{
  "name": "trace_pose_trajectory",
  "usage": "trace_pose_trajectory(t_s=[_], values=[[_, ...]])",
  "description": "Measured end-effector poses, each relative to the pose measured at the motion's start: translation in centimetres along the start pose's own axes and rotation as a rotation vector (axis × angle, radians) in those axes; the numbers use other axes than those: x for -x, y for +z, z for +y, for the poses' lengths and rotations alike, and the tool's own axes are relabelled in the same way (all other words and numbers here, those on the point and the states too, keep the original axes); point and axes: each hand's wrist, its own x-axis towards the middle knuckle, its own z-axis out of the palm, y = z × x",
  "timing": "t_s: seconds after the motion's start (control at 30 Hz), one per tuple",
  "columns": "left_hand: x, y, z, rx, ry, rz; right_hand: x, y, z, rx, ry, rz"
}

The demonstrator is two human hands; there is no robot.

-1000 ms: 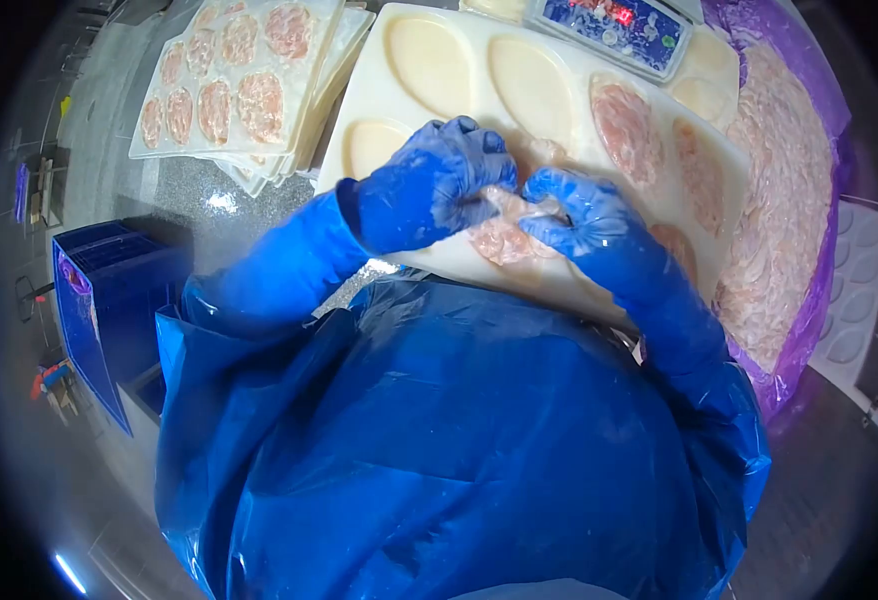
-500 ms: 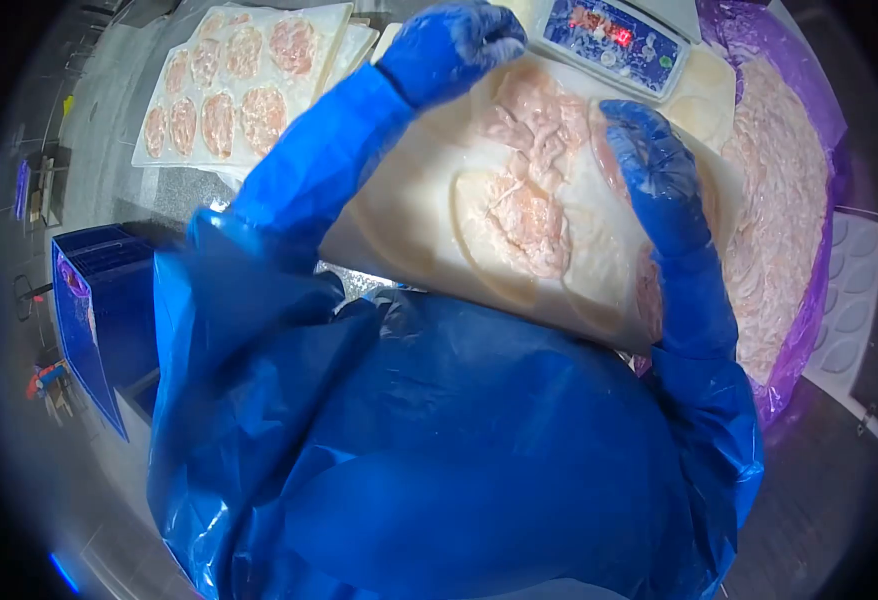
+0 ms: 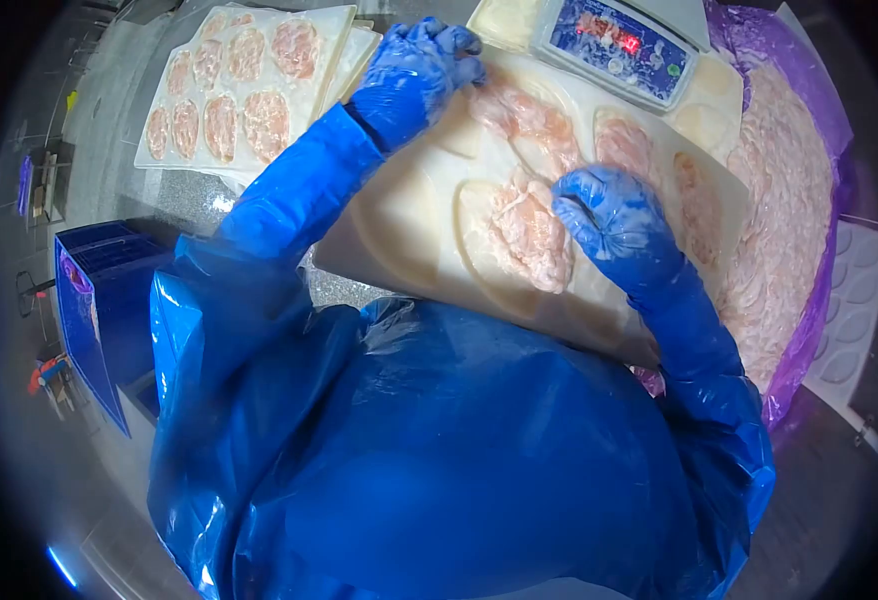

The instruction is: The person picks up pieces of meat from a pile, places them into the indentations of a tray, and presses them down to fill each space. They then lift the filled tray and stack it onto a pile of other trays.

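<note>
My left hand [image 3: 421, 78], in a blue glove, is at the upper left edge of a white mould board [image 3: 414, 225]. Its fingers are curled, with the tips by the end of a stretched piece of raw meat [image 3: 524, 120]. Over the middle of the board, my right hand [image 3: 614, 225] is closed, its fingertips beside a second raw meat piece [image 3: 531, 240] lying partly in an oval hollow. What either hand pinches is hidden. More meat fills the hollows at the upper right [image 3: 624, 145] and right [image 3: 699, 205].
A scale with a lit red display [image 3: 614, 50] stands behind the board. On the right, a purple-lined container holds a large mass of raw meat [image 3: 784, 200]. Filled mould boards [image 3: 234, 85] are stacked at the upper left, above a blue bin [image 3: 104, 310]. An unfilled mould board [image 3: 849, 300] lies far right.
My left hand has moved left and slightly down. My right hand has moved left and down, from the upper right hollow to beside the middle meat piece. The upper meat has shifted.
</note>
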Motion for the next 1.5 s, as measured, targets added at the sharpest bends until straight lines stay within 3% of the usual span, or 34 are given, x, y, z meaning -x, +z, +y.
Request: trace_pose_trajectory(t_s=[0.03, 0.07, 0.13, 0.23, 0.27, 0.3, 0.37, 0.47, 0.5, 0.57, 0.63, 0.7, 0.73, 0.9, 0.97, 1.0, 1.03, 1.1, 1.23, 1.3, 1.33, 1.4, 1.5], values=[[0.8, -0.1, -0.5, -0.004, 0.001, -0.004, 0.1, -0.1, -0.1, -0.211, 0.113, -0.088], [1.6, -0.6, -1.2, -0.019, -0.014, -0.041, 0.0, 0.0, 0.3, -0.215, 0.106, -0.085], [2.9, -1.6, -2.4, -0.097, 0.047, -0.024, -0.9, 0.4, 1.7, -0.059, -0.151, 0.15], [2.9, -0.2, -1.0, -0.007, -0.052, -0.07, -6.5, 0.4, 2.2, 0.108, -0.266, 0.325], [3.0, 0.6, -0.1, 0.146, -0.096, -0.144, -7.4, 1.7, 2.3, 0.104, -0.279, 0.32], [2.9, 0.8, 0.9, 0.303, -0.001, -0.091, -8.0, 3.5, 2.5, 0.139, -0.252, 0.312], [3.8, -0.3, 0.6, 0.276, 0.054, -0.046, -9.2, 4.9, 1.9, 0.177, -0.239, 0.303], [5.1, -0.5, -3.6, 0.274, 0.084, -0.062, -9.5, 5.7, -0.4, -0.362, -0.054, 0.017], [5.2, -1.2, -5.0, 0.208, 0.058, -0.147, -10.0, 5.6, -0.5, -0.361, -0.06, 0.011], [5.6, -1.9, -5.0, 0.051, 0.072, -0.063, -10.9, 5.4, -0.9, 0.101, -0.08, 0.215], [7.4, -0.4, -2.3, 0.195, 0.083, -0.058, -11.0, 5.7, -1.4, 0.129, -0.076, 0.2], [8.6, -1.8, 0.9, 0.164, -0.072, -0.21, -9.5, 7.9, 0.5, 0.282, -0.42, 0.1], [9.0, -2.3, 2.1, 0.175, -0.093, -0.202, -7.7, 7.2, -0.2, 0.337, -0.357, -0.02], [7.8, -2.4, 2.9, 0.299, -0.056, -0.209, -4.7, 4.9, -2.1, 0.392, -0.248, -0.055], [7.4, -2.6, 3.2, 0.331, -0.068, -0.231, -3.7, 2.3, -1.9, 0.306, -0.222, 0.073], [7.8, -2.9, 4.5, 0.372, -0.056, -0.207, -3.3, 1.9, 0.1, -0.03, -0.29, 0.282], [8.0, -3.5, 5.2, 0.405, -0.042, -0.257, -1.9, 0.7, 1.5, -0.027, -0.286, 0.285], [8.3, -2.7, 4.9, 0.322, -0.151, -0.115, 1.0, -1.3, 3.4, 0.517, -0.29, 0.282], [7.2, -2.0, 7.1, 0.408, -0.104, -0.163, 2.9, -0.9, 4.1, 0.601, -0.306, 0.313], [5.5, -1.8, 8.7, 0.335, -0.119, -0.07, 1.4, 2.8, 2.0, -0.173, 0.168, 0.477], [4.3, -2.0, 9.3, 0.476, -0.079, -0.096, 0.9, 3.3, 1.5, -0.173, 0.175, 0.482], [3.0, -1.8, 11.7, 0.669, -0.066, -0.147, 0.0, 3.9, 1.2, 0.125, 0.1, 0.315], [2.5, 0.3, 12.4, 0.375, 0.008, -0.065, -0.9, 3.3, 3.2, -0.105, 0.11, 0.435]])
